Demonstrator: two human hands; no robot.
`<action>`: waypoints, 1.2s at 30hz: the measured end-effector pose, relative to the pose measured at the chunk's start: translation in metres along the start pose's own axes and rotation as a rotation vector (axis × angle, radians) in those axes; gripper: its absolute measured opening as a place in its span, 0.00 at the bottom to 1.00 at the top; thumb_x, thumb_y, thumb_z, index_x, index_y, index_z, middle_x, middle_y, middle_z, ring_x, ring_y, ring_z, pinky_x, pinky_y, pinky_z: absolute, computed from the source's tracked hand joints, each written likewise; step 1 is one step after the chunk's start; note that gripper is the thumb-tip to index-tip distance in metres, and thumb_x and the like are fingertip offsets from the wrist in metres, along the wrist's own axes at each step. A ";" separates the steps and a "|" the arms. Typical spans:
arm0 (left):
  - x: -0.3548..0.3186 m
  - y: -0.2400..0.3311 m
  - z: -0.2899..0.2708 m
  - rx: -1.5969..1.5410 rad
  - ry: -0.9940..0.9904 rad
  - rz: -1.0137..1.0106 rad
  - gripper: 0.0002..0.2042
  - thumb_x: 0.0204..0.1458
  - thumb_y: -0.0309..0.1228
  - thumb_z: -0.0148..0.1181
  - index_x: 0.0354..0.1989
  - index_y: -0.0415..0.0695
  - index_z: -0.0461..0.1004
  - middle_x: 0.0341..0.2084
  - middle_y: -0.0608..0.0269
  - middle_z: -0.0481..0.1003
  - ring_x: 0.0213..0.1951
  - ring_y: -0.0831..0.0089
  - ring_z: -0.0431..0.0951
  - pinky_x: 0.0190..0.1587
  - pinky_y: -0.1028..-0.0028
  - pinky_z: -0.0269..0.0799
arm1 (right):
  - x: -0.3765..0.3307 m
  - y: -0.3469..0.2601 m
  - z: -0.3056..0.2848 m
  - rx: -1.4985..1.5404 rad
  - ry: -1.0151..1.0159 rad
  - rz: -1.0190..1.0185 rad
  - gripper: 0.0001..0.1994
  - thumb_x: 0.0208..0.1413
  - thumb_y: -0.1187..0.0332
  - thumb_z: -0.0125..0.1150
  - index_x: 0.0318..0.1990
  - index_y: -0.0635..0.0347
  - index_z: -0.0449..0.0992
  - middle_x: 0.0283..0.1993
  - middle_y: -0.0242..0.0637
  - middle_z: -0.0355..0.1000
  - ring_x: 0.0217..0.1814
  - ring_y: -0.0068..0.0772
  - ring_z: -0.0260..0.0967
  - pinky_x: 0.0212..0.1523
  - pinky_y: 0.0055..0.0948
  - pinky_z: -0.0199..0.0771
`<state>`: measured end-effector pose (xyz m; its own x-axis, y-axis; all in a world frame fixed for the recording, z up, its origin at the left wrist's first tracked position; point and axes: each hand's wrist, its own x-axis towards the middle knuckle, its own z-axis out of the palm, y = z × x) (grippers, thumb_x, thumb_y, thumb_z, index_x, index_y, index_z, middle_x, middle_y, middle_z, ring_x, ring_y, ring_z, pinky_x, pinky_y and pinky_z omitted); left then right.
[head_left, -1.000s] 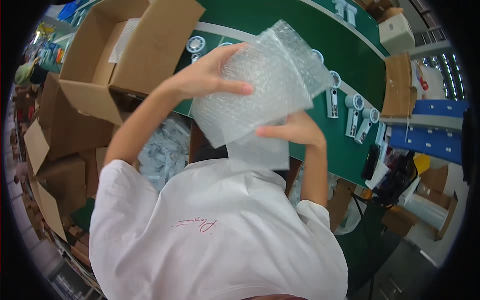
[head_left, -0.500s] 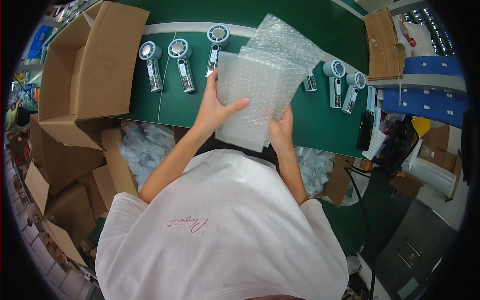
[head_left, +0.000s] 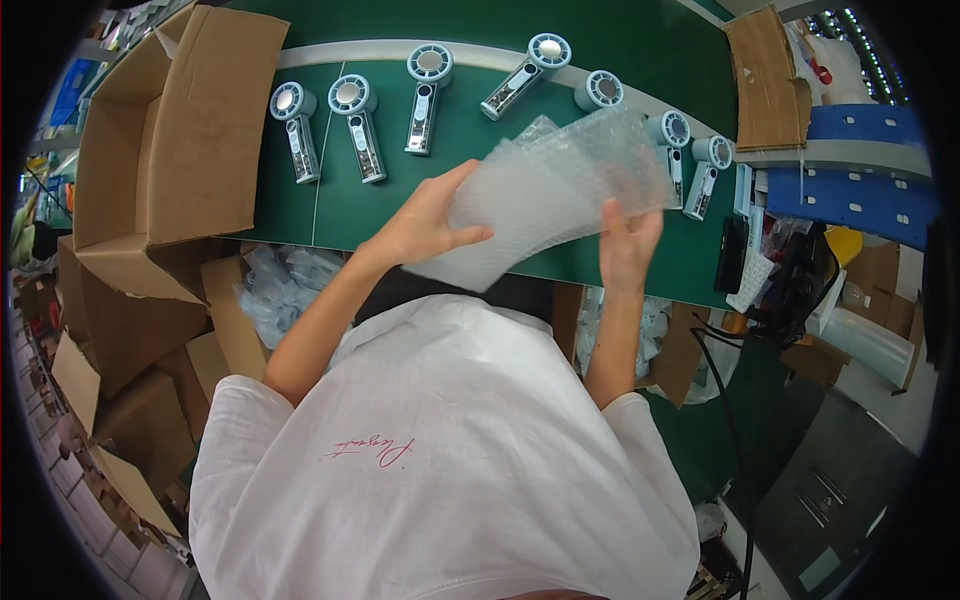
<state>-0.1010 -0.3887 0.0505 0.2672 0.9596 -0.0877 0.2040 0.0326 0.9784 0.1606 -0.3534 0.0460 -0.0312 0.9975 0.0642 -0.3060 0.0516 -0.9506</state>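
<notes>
A stack of clear bubble-wrap sleeves [head_left: 530, 195] is held between both hands above the front of the green table. My left hand [head_left: 425, 222] grips the left end, thumb lying across the top and fingers behind. At the other end, my right hand [head_left: 628, 245] pinches a sleeve, its fingers partly seen through the plastic. Behind the sleeves lies a row of light-blue handheld fans: one [head_left: 363, 125] left of my left hand, another [head_left: 425, 95] beyond it, and one [head_left: 530, 75] tilted at the back. The sleeves cover part of a fan [head_left: 600, 90] near the right.
An open cardboard box [head_left: 205, 130] stands at the table's left. Below the front edge, boxes hold clear plastic bags [head_left: 285, 290]. A dark phone-like slab [head_left: 731, 255], a white keyboard [head_left: 748, 288] and a blue rack [head_left: 850, 200] are at the right.
The sleeves have swung from upright to lying slantwise, toward the right and lower. My right hand has moved right and up along them. More fans at the back now show.
</notes>
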 end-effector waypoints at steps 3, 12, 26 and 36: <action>0.008 0.011 -0.011 0.254 -0.087 0.081 0.31 0.43 0.19 0.67 0.59 0.39 0.65 0.47 0.51 0.78 0.42 0.58 0.78 0.49 0.65 0.73 | 0.001 -0.027 0.002 -0.146 0.113 -0.083 0.28 0.55 0.79 0.62 0.65 0.64 0.65 0.61 0.42 0.69 0.53 0.32 0.73 0.55 0.27 0.72; 0.036 0.036 -0.009 0.509 -0.266 0.054 0.28 0.41 0.17 0.63 0.55 0.41 0.67 0.38 0.49 0.78 0.36 0.53 0.78 0.42 0.60 0.73 | -0.024 0.007 -0.054 -0.330 0.030 0.105 0.11 0.58 0.77 0.62 0.48 0.67 0.76 0.46 0.40 0.77 0.47 0.30 0.73 0.58 0.26 0.70; 0.049 0.060 0.011 0.923 -0.171 0.432 0.40 0.37 0.25 0.72 0.64 0.44 0.63 0.52 0.50 0.74 0.48 0.57 0.76 0.51 0.62 0.71 | -0.037 0.035 -0.039 -0.347 0.051 0.113 0.28 0.42 0.79 0.73 0.54 0.67 0.71 0.57 0.48 0.72 0.56 0.41 0.70 0.58 0.33 0.69; -0.005 -0.037 0.034 0.039 0.403 0.234 0.48 0.37 0.34 0.79 0.69 0.43 0.57 0.63 0.51 0.63 0.61 0.60 0.67 0.61 0.59 0.63 | -0.032 0.040 -0.058 -0.491 -0.139 0.148 0.37 0.38 0.78 0.76 0.60 0.66 0.66 0.54 0.47 0.73 0.53 0.39 0.71 0.55 0.33 0.72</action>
<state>-0.0780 -0.4045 0.0083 -0.0752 0.9722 0.2219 0.2193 -0.2010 0.9547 0.2048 -0.3805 -0.0114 -0.1763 0.9816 -0.0737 0.1917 -0.0392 -0.9807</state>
